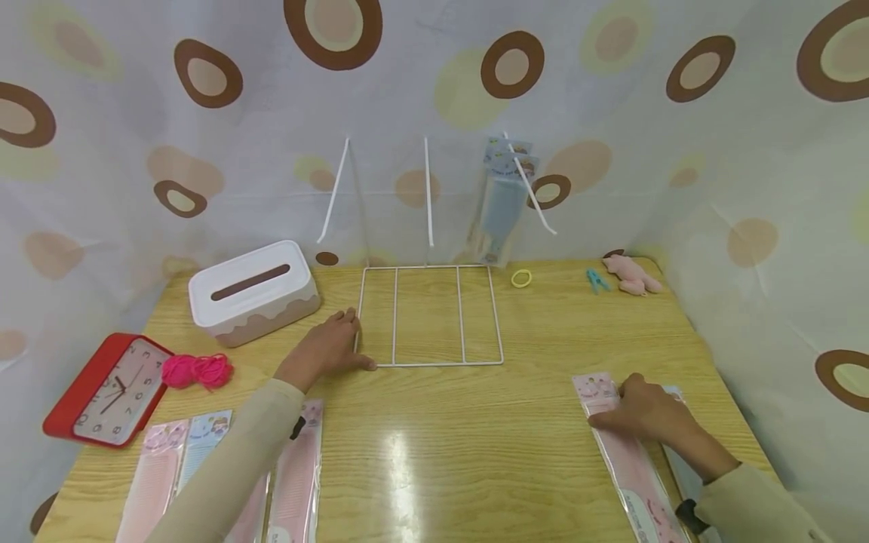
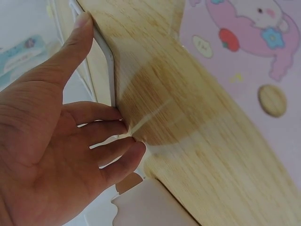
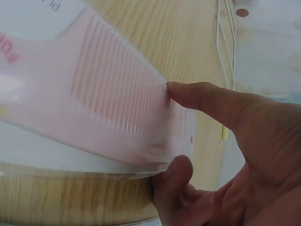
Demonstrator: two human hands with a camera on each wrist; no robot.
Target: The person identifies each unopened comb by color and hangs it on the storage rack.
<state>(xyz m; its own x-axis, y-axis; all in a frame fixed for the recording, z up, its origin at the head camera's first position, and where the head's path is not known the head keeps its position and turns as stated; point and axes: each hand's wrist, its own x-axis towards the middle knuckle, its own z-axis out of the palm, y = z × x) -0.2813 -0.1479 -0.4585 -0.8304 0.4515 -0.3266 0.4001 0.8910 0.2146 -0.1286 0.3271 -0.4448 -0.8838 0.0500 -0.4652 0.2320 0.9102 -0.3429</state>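
A white wire rack (image 1: 434,365) stands on the table, three prongs rising at its back. My left hand (image 1: 327,348) rests at its front left corner, thumb along the front wire, fingers loosely bent by the side wire. In the left wrist view, the thumb tip lies on the wire (image 2: 111,75). My right hand (image 1: 648,411) grips a pink comb in clear packaging (image 1: 634,475), thumb on one long edge and fingers on the other, as the right wrist view shows. A blue packaged comb (image 1: 682,464) lies partly under that hand. Blue packaged combs (image 1: 504,207) hang from the right prong.
Several packaged combs (image 1: 295,483) lie front left, partly covered by my sleeve. A red clock (image 1: 109,392), pink yarn (image 1: 197,370) and a tissue box (image 1: 254,294) stand at left. A yellow ring (image 1: 521,278), blue clip (image 1: 597,280) and pink toy (image 1: 631,274) lie at the back right.
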